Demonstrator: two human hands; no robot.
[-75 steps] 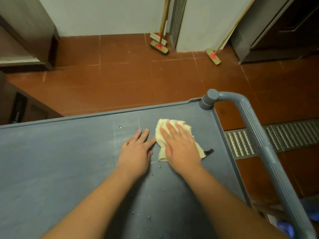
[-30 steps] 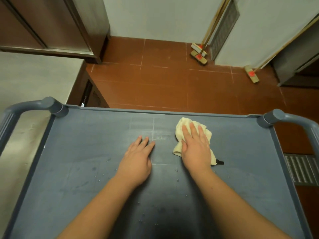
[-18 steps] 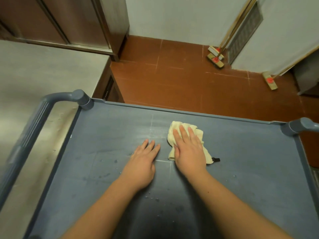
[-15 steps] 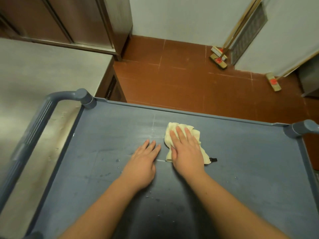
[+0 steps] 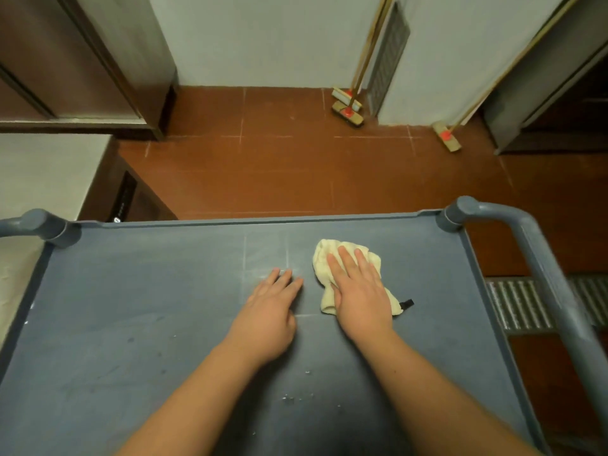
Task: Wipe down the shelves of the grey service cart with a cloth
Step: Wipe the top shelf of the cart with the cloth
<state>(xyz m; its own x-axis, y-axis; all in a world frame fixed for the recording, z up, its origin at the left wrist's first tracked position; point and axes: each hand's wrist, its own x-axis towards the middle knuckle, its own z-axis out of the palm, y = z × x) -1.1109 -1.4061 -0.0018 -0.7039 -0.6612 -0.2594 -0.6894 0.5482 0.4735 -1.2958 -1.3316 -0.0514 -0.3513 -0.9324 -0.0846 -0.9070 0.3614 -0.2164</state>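
While the right hand [image 5: 357, 291] presses flat, fingers spread, on the cloth [image 5: 332, 255], the left hand [image 5: 269, 307] lies open and empty on the cart shelf [image 5: 131, 307] just beside it, probably bracing the body for the wipe. Cloth is bunched under the right palm; its long axis runs away from the person, a black tag [image 5: 407, 304] trailing at the wrist end. Droplets [image 5: 296, 396] sit between the forearms.
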